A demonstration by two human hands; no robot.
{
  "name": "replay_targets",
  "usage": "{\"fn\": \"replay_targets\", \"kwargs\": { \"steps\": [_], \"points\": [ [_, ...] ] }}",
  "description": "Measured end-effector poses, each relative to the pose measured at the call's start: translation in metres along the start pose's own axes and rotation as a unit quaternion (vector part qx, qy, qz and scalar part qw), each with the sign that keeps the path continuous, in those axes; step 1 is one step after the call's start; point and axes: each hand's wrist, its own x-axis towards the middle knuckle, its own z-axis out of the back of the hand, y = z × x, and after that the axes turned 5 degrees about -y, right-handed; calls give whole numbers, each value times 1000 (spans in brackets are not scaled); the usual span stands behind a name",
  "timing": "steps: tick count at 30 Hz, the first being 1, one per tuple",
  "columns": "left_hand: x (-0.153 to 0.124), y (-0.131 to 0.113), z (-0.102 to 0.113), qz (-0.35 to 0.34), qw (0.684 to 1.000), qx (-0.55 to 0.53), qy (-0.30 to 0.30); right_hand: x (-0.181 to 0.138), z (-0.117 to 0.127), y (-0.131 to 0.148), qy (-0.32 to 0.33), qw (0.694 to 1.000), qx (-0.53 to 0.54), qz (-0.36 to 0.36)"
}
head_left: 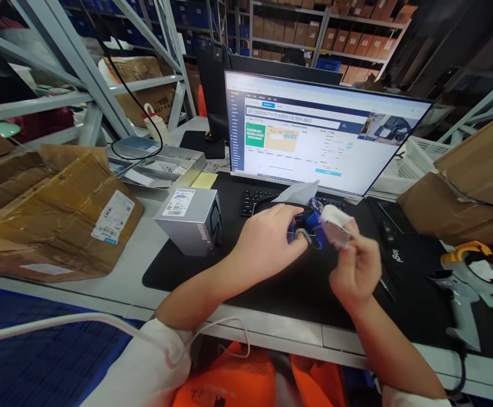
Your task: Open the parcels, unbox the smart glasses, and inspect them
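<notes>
My left hand [267, 240] is closed around a small blue object [308, 226] held above the black desk mat [195, 265]. My right hand [354, 265] pinches a small whitish packet or label [335, 226] right beside that blue object; the two touch or nearly touch. Both hands hover in front of the black keyboard [254, 202] and the lit monitor [314, 135]. A white folded paper [301, 192] lies just behind the hands on the keyboard.
A silver box [191, 220] stands left of the hands, with an opened cardboard box [55, 220] further left. At right lie a grey scanner gun [462, 294], a cardboard box [470, 186] and a white basket [415, 161]. Metal shelving stands behind.
</notes>
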Motion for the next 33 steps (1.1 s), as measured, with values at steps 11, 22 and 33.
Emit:
{"fn": "replay_targets", "kwargs": {
  "steps": [11, 22, 33],
  "points": [
    [4, 9, 0, 22, 1000, 10, 15, 1, -8, -14, 75, 978, -106, 161],
    [4, 11, -4, 29, 999, 16, 8, -4, -16, -26, -16, 983, -88, 161],
    [3, 14, -7, -62, 997, -21, -46, 4, -8, -34, -110, 994, -16, 20]
  ]
}}
